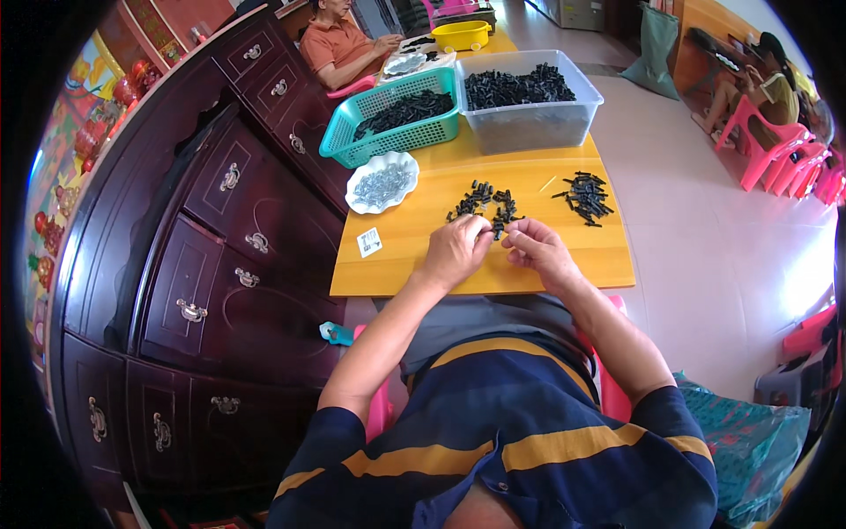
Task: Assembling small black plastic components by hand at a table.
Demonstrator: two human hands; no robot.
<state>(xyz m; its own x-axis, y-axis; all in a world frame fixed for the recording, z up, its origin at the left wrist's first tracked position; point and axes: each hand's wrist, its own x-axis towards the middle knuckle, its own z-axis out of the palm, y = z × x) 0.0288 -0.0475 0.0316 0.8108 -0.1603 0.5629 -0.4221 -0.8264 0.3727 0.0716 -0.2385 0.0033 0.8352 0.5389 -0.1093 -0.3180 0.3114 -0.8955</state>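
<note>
My left hand is closed above the near part of the wooden table, its thumb and fingertips pressed together. Facing it, my right hand is also closed in a pinch, its fingertips a little apart from the left ones. Whatever each holds is too small or too hidden to name. Just beyond my fingers lies a loose heap of small black tube-shaped parts, some reaching down between my hands. To the right sits a second pile of longer black parts, with a thin yellow stick beside it.
A scalloped white dish holds small clear pieces, near a white card. Behind stand a teal basket and a clear bin, both with black parts. A person sits at the far left. Dark drawers line the left.
</note>
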